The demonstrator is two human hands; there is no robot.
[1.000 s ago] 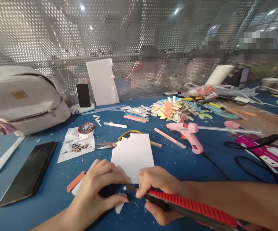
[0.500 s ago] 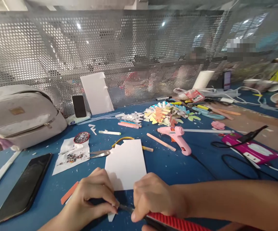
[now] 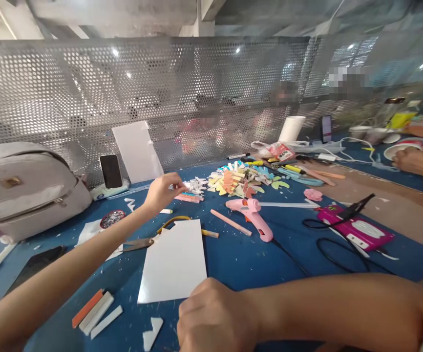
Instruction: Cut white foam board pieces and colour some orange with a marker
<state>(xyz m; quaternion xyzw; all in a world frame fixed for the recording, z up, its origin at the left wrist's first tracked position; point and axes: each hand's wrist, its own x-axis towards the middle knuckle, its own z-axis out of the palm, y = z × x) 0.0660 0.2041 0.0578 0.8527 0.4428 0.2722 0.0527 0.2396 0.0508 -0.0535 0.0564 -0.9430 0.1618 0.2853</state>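
My left hand (image 3: pixel 163 191) reaches across the table to the heap of small white paper scraps (image 3: pixel 197 186). Its fingers are bent together at the edge of the heap, and whatever they pinch is too small to make out. My right hand (image 3: pixel 215 315) is a fist at the near edge, below a white card (image 3: pixel 175 264) with a jagged top corner. What the fist holds is hidden. A notched white offcut (image 3: pixel 153 333) lies left of it. Scissors (image 3: pixel 138 244) rest partly beneath the card. Orange and white strips (image 3: pixel 96 313) lie at the lower left.
A pink glue gun (image 3: pixel 253 215) and its cord lie right of centre, near a magenta power strip (image 3: pixel 356 227). Colourful paper cutouts (image 3: pixel 233 178) are heaped behind. A backpack (image 3: pixel 28 190) and a phone (image 3: pixel 111 171) stand left. Another person's hand (image 3: pixel 414 161) is far right.
My left hand has left the near edge and stretched forward to the white scraps. The notched offcut now lies loose. The red ridged tool in my right hand has gone from view.
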